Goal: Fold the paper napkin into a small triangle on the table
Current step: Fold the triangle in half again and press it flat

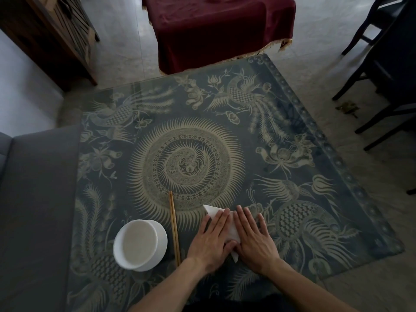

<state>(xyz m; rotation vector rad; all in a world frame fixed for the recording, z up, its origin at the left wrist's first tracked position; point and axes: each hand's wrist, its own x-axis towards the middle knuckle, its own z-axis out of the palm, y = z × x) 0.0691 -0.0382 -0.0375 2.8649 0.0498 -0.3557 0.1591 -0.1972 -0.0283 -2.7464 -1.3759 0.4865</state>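
A white paper napkin (212, 211) lies folded on the patterned glass-topped table (292, 136), near its front edge. Both my hands lie flat on top of it, palms down, fingers straight and close together. My left hand (211, 240) covers the napkin's left part and my right hand (253, 239) its right part. Only a pointed far corner, a strip between the hands and a small near corner (235, 257) of the napkin show. Its full shape is hidden under my hands.
A pair of wooden chopsticks (174, 228) lies lengthwise just left of my left hand. A white bowl (139, 244) stands further left near the table's front-left. A grey sofa (38, 210) borders the table's left side; dark chairs (382, 70) stand beyond the right.
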